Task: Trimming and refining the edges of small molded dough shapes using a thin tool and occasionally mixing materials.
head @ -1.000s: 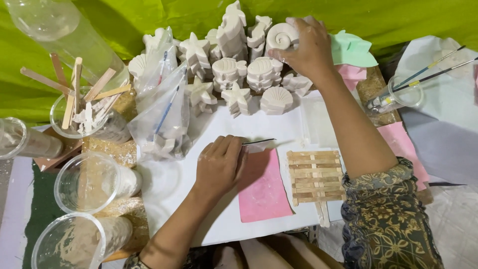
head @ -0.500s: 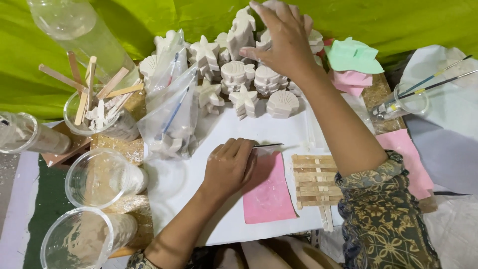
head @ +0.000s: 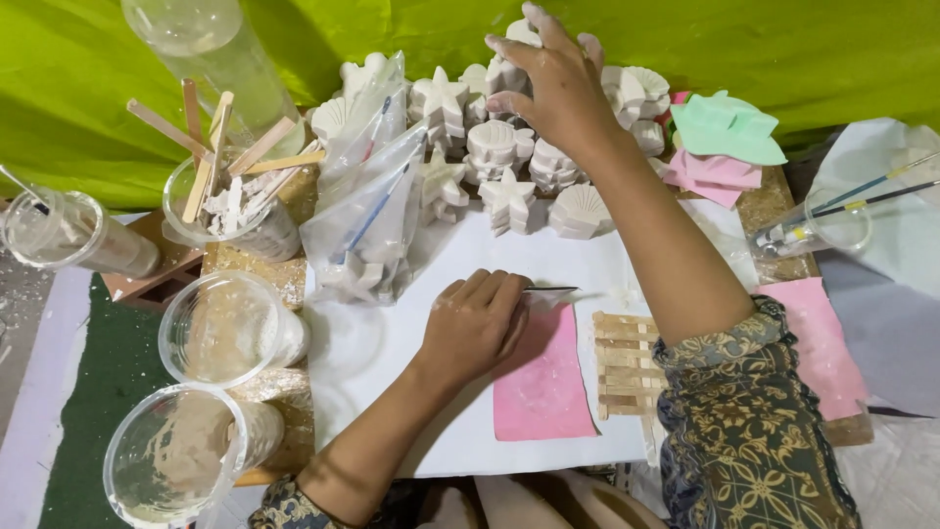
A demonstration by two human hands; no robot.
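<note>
Head view shows the right hand (head: 553,83) farther back than a second ago: then it gripped a round white cast at the right end of the heap, now it lies with fingers curled over the plaster casts (head: 509,162) in the middle of the back row, touching them; whether it actually holds one I cannot tell. The left hand (head: 475,323) has stayed put on the white board (head: 382,343), fingers pressed together and pinching a thin dark tool (head: 550,289) whose tip points right, just above the pink sheet (head: 543,377). Beside that sheet lies a small raft of wooden sticks (head: 622,362).

The board rests on a worktable backed by green cloth (head: 98,69). On the left stand clear plastic cups (head: 230,328), one holding wooden sticks, and a plastic bag (head: 367,220) leans against the casts. A green mould (head: 725,127) on pink ones sits at the right.
</note>
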